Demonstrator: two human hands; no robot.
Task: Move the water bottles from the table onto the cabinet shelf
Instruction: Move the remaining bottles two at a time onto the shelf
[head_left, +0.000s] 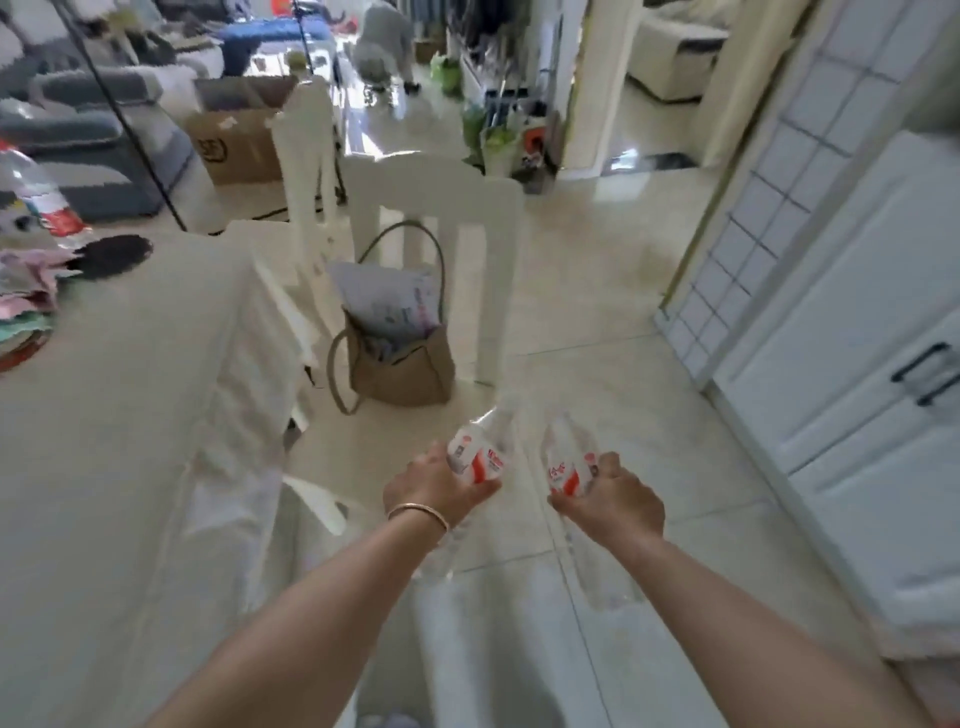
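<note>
My left hand (434, 486), with a thin bracelet on the wrist, grips a clear water bottle (480, 452) with a red and white label. My right hand (615, 499) grips a second water bottle (569, 462) of the same kind. Both bottles are held out over the tiled floor, between the table and the cabinet. Another water bottle (39, 200) stands on the white-covered table (130, 415) at the far left. The white cabinet (852, 415) with dark handles fills the right side; its doors look closed and no shelf shows.
Two white chairs (436, 218) stand by the table's right edge, a brown bag (400, 358) on the nearer seat. Stacked plates and cloth (26, 312) lie at the table's left edge. A cardboard box (234, 140) and sofa are beyond. A tiled floor runs ahead.
</note>
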